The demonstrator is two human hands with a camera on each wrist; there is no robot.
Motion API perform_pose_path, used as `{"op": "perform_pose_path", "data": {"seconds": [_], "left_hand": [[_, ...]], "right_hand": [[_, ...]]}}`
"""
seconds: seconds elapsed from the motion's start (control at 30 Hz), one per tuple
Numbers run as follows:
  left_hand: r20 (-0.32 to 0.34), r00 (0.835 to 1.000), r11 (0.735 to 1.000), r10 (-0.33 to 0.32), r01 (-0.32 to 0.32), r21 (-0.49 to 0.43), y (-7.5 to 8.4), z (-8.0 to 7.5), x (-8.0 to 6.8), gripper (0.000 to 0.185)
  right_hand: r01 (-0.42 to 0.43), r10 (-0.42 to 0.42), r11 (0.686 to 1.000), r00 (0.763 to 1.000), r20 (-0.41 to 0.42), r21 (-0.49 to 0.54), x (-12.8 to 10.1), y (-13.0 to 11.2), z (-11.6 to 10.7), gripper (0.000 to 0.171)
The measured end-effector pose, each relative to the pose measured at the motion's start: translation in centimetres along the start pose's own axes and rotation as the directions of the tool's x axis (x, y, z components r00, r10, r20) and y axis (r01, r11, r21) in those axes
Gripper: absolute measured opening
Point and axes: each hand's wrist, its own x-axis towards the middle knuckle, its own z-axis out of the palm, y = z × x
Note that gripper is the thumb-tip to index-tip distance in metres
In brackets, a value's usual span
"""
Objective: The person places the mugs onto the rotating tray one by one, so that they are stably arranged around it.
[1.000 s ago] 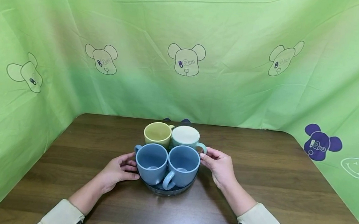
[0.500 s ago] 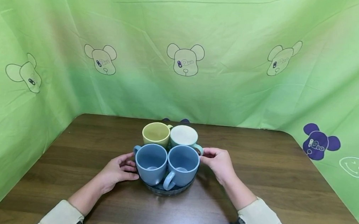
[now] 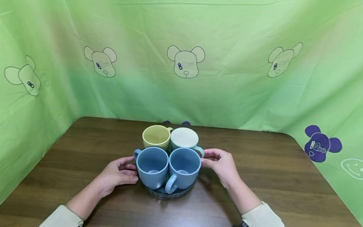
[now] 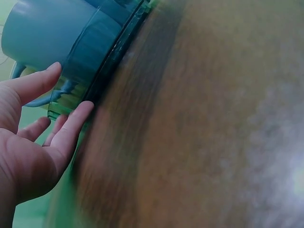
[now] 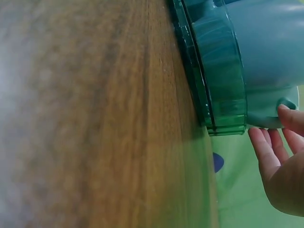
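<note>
- In the middle of the dark wood-grain table (image 3: 260,178), a round, dark green translucent plastic tray (image 3: 166,193) is sitting between both hands.
- It is carrying four smooth ceramic mugs: two blue mugs (image 3: 152,165) near, a yellow mug (image 3: 156,136) far left, a pale white-and-teal mug (image 3: 185,139) far right.
- The left hand (image 3: 117,172) is lying with relaxed, spread fingers touching the tray's left rim.
- The right hand (image 3: 222,164) is reaching, fingers loosely extended, to the pale mug's handle at the right.
</note>
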Motion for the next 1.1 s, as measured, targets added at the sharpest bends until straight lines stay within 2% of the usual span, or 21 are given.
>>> {"op": "perform_pose_path", "data": {"seconds": [0.17,0.43,0.8,0.97,1.1], "left_hand": [[-0.02,1.0,1.0,0.012,-0.012,0.004,0.2,-0.4,-0.2,0.077],[-0.099,0.992,0.997,0.072,-0.07,0.025,1.0,-0.9,-0.6,0.062],[-0.133,0.976,0.985,0.173,-0.168,0.046,1.4,-1.4,-1.0,0.061],[-0.126,0.957,0.964,0.261,-0.251,0.089,1.6,-2.1,-1.2,0.058],[-0.105,0.931,0.933,0.349,-0.335,0.132,1.9,-2.8,-1.5,0.05]], "right_hand": [[0.02,-0.02,0.999,1.0,0.008,0.042,-0.3,-0.1,-0.5,0.038],[0.097,-0.098,0.995,0.995,-0.03,-0.012,-0.9,-0.6,-1.4,0.038],[0.158,-0.158,0.987,0.986,-0.059,-0.006,-1.8,-1.3,-2.8,0.039],[0.183,-0.188,0.981,0.979,-0.085,-0.062,-2.5,-1.8,-3.9,0.039],[0.235,-0.245,0.964,0.966,-0.08,-0.122,-3.0,-2.4,-5.0,0.038]]}}
